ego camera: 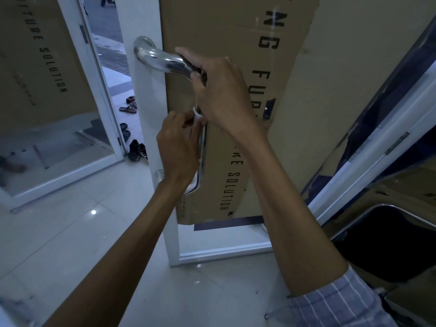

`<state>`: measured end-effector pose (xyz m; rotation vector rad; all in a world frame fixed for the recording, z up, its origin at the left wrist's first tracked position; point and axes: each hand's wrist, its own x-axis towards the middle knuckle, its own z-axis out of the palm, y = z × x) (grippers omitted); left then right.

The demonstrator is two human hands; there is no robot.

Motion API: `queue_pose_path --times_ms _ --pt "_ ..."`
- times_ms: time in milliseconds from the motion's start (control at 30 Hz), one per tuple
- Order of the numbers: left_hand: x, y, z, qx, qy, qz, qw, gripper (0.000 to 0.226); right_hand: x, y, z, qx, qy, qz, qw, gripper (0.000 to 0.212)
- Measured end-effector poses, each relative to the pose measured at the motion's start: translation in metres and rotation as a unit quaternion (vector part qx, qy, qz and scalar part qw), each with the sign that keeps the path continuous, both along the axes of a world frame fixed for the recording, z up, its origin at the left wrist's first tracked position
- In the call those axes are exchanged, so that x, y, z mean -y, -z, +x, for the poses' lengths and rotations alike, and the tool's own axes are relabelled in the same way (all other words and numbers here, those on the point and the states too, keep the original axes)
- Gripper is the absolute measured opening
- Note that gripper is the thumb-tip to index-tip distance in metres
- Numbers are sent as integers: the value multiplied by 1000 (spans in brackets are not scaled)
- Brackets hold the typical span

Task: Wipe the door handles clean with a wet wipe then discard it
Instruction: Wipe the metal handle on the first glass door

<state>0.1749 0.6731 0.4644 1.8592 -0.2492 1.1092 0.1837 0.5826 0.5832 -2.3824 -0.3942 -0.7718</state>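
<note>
A long chrome pull handle (pixel 162 61) is fixed to the white frame of a glass door (pixel 146 95) that stands open. My right hand (pixel 219 90) grips the upper bend of the handle, fingers curled round the bar. Just below it, my left hand (pixel 178 147) pinches a small white wet wipe (pixel 197 115) against the vertical part of the bar. The lower end of the handle (pixel 197 182) shows beneath my left wrist. Most of the wipe is hidden between my two hands.
Brown cardboard (pixel 236 31) with black lettering covers the door glass. A second glass door (pixel 59 95) stands at the left. Several shoes and sandals (pixel 134 147) lie outside on the step. A dark chair (pixel 387 244) stands at the right. Glossy white floor tiles (pixel 70 232) lie below.
</note>
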Motion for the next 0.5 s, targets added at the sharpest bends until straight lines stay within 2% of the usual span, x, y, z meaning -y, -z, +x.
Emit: queue_pose_path --times_ms 267,367,433,500 --pt "5 13 -8 -60 18 23 998 26 -1 -1 -7 -2 23 -18 1000 51" --pt "12 -4 -18 -63 42 -13 997 26 -2 -5 -13 1 35 -48 998 50" --pt "12 -20 -21 -53 76 -51 994 15 -2 -5 -15 2 37 -43 998 50" --pt "11 -32 -20 -66 100 -76 990 22 -2 -5 -16 -1 35 -32 999 49"
